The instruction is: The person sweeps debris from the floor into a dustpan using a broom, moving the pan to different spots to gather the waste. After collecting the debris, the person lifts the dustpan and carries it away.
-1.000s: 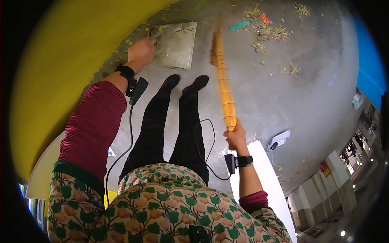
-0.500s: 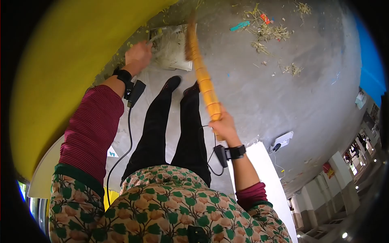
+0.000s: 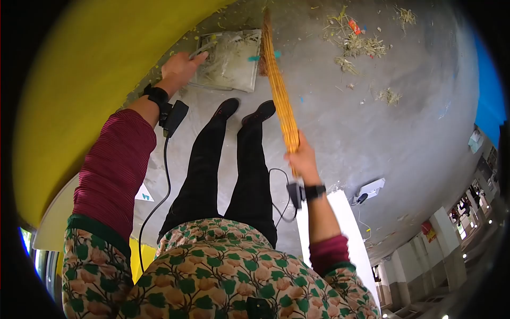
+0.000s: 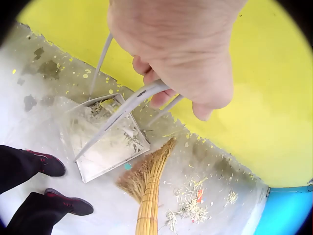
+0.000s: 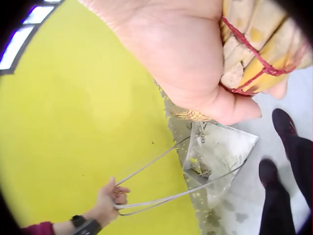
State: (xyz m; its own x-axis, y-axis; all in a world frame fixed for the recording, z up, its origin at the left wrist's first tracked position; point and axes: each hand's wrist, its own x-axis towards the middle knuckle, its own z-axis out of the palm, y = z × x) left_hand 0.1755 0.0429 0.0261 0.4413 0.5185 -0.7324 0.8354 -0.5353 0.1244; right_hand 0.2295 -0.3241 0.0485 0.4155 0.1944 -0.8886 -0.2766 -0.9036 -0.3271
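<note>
My left hand (image 3: pixel 178 69) grips the long grey handle (image 4: pixel 115 115) of a dustpan (image 3: pixel 241 81), which lies on the floor beside the yellow wall. Bits of straw and dirt lie in the pan, plainest in the left wrist view. In my right hand (image 3: pixel 304 159) is the butt end of a straw broom (image 3: pixel 281 101), bound with red cord. Its brown bristles (image 4: pixel 134 181) are down at the pan's open edge. A teal scrap (image 3: pixel 254 58) shows on both sides of the broom there, partly hidden behind it.
Loose straw (image 3: pixel 364 45) and a red wrapper (image 3: pixel 354 26) are scattered on the floor to the right of the pan. The yellow wall (image 3: pixel 79 80) rises close on the left. My shoes (image 3: pixel 227 109) stand just below the pan. A white box (image 3: pixel 370 187) with a cord lies right.
The broom swung left over the pan's edge, then back slightly right. The teal scrap has moved left from the straw pile to the pan's edge. My left hand keeps the handle.
</note>
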